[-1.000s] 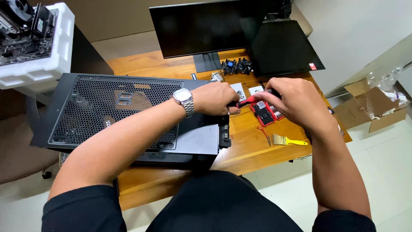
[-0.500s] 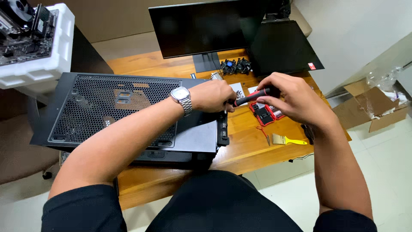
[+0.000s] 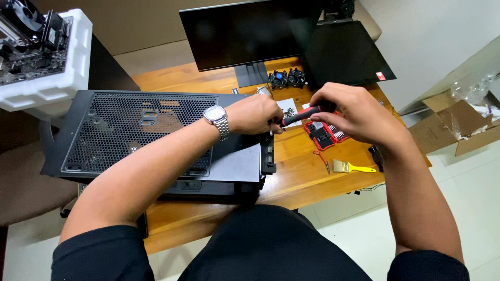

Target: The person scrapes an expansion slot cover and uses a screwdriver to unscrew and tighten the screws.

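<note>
From the head camera I see my right hand (image 3: 359,114) with its fingers wrapped around a red and black screwdriver (image 3: 301,114), held level above the wooden tabletop (image 3: 302,177). My left hand (image 3: 255,114) pinches the tool's tip at the right edge of the black computer case (image 3: 151,138). A red bit set (image 3: 324,135) lies just beneath, a yellow brush (image 3: 351,167) nearby.
</note>
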